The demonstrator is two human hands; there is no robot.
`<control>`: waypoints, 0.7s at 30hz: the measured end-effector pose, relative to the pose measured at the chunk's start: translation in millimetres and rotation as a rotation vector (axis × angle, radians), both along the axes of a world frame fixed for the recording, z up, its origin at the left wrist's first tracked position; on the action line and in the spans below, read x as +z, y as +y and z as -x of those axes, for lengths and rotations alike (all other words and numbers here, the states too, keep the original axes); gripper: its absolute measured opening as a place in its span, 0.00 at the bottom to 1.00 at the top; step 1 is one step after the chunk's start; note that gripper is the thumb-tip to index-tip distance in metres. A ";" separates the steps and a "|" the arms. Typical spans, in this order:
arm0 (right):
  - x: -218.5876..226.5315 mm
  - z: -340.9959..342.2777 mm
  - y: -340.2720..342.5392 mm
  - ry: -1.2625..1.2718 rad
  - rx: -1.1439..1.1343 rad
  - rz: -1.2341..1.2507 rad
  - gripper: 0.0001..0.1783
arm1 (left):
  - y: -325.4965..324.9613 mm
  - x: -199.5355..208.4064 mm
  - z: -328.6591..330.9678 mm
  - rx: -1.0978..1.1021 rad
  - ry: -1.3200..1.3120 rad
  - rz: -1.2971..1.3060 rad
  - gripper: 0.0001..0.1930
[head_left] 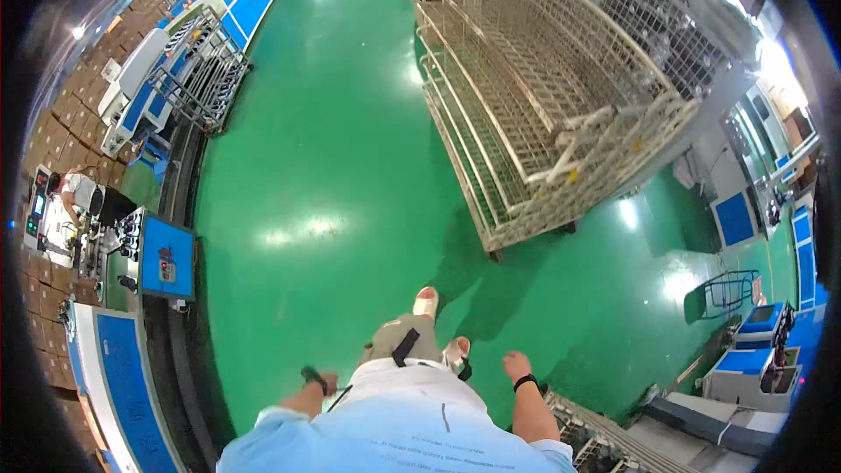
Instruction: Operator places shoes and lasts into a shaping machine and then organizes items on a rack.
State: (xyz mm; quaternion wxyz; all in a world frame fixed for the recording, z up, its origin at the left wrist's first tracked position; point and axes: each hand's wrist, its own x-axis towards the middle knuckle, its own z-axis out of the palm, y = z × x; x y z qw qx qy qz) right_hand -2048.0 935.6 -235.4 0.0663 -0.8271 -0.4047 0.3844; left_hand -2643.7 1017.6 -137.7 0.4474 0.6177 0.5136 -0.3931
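My left hand (328, 384) hangs beside my body, with a dark band at the wrist. It is small in view and its fingers do not show clearly. My right hand (516, 365) is out to the right above the green floor, a black band (525, 380) round its wrist. Its fingers are turned down and mostly hidden under the back of the hand. Neither hand touches the large wire-mesh cart (561, 114), which stands ahead to the right with its stacked mesh shelves. One light shoe (426, 301) is forward of the other.
A glossy green floor (307, 158) runs ahead. Along the left stand blue-and-white machines (131, 377), a metal rack (206, 70), stacked cartons and a person (83, 193) at work. To the right are a blue-framed trolley (729, 292), more machines and a metal rack (604, 429) close behind my right arm.
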 end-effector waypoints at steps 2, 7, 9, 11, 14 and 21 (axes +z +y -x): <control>-9.0 -23.9 46.8 0.069 -0.364 -0.066 0.22 | -26.7 13.1 -5.0 0.185 -0.039 -0.129 0.12; 25.2 -17.1 111.1 -0.254 0.666 -0.079 0.08 | -29.7 16.5 -9.7 0.463 0.030 -0.229 0.12; 13.2 -18.5 118.7 -0.405 0.883 0.038 0.09 | -1.8 -1.0 -11.2 0.515 0.011 -0.258 0.12; 20.1 2.0 125.0 -0.304 1.044 0.204 0.11 | 17.8 -20.8 -3.8 0.548 0.021 -0.260 0.12; -65.2 -19.1 123.4 -0.268 0.981 0.393 0.18 | 117.5 -43.4 -11.8 0.503 -0.062 -0.321 0.13; -19.6 140.5 383.8 -0.117 1.157 0.188 0.20 | 337.0 -121.8 117.9 0.926 -0.214 -0.686 0.12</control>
